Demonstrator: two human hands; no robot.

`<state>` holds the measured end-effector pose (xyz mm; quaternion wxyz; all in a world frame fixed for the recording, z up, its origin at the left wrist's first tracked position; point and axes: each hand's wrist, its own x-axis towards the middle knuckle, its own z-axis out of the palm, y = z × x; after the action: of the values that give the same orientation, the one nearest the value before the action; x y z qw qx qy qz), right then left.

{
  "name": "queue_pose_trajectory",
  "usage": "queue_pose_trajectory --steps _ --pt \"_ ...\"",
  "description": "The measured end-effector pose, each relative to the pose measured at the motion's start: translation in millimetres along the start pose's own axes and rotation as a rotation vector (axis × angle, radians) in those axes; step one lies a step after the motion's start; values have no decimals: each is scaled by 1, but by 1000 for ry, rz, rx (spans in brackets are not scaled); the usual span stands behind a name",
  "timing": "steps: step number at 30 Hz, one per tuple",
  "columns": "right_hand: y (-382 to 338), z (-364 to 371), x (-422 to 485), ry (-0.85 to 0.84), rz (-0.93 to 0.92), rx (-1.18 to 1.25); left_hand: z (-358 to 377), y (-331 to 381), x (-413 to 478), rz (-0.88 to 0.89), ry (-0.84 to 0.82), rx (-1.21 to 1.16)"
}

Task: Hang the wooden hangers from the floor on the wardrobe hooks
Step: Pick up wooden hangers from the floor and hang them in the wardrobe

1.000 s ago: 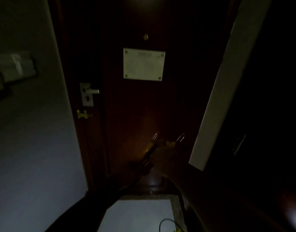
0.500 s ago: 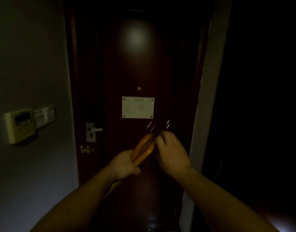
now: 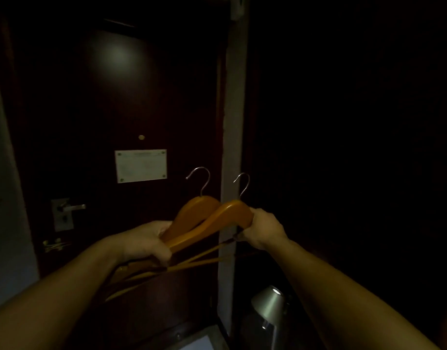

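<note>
Your left hand (image 3: 146, 242) closed around left arms of two wooden hangers (image 3: 207, 223), held chest-high before dark door (image 3: 103, 97). Your right hand (image 3: 264, 229) grips right shoulder of nearer hanger. Both metal hooks (image 3: 201, 179) point up, side by side. Wardrobe area right of door frame (image 3: 232, 122) too dark to read.

The way ahead is closed by a dark wooden door (image 3: 96, 122) and a pale upright door frame post (image 3: 233, 122). Lower right, a grey conical metal lamp shade (image 3: 268, 303) stands beneath the forearms; right of the post, only darkness is seen.
</note>
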<state>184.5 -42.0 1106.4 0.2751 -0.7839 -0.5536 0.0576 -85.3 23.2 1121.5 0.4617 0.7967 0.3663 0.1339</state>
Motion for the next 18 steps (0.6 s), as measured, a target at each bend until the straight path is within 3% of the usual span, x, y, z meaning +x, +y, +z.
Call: queue_pose_trajectory --steps 3,10,18 --pt "33 -27 -31 20 71 -139 26 25 8 16 -79 39" --pt "117 -113 -101 62 251 -217 115 93 38 143 -164 236" --pt "215 -213 -203 23 462 -242 251 190 53 380 -10 455"
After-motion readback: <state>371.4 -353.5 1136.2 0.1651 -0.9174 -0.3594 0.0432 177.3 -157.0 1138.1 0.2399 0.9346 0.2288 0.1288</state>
